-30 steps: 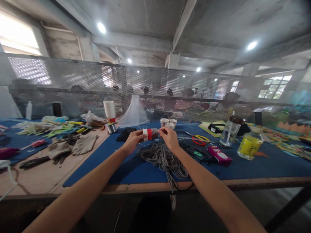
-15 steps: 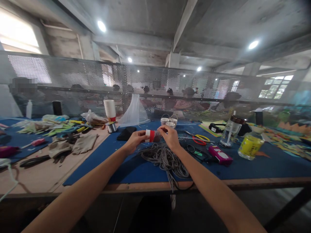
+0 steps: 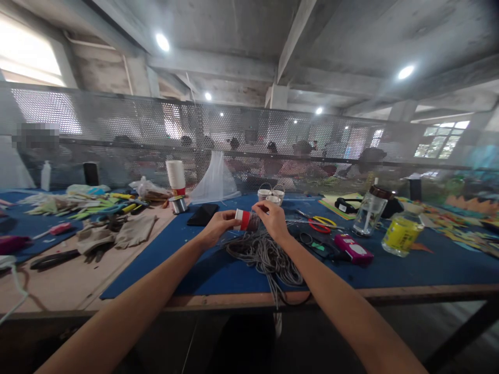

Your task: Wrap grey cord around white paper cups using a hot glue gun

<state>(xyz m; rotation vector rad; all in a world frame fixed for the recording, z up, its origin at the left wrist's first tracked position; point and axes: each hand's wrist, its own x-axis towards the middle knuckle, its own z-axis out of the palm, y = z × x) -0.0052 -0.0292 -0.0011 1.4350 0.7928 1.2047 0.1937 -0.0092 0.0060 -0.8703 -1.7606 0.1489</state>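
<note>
Above the blue mat, my left hand (image 3: 219,226) grips a small paper cup (image 3: 244,220) lying sideways, thumb and fingers closed near its white end. The cup has a red band, and its right part looks wrapped in dark grey cord. At that right end, my right hand (image 3: 274,220) is closed in a pinch; what sits between its fingertips is too small to make out. Below both hands lies a loose heap of grey cord (image 3: 268,254), with strands hanging over the table's front edge.
Behind are small white cups with handles (image 3: 271,195), a black phone (image 3: 202,214) and a paper-cup stack (image 3: 175,175). Scissors (image 3: 323,224), a purple device (image 3: 353,249), a glass bottle (image 3: 368,213) and a yellow-labelled jar (image 3: 402,235) stand right. Gloves (image 3: 135,231) lie left.
The cup has tilted slightly in my left hand, its right end turning a little downward. Both hands stay in nearly the same place.
</note>
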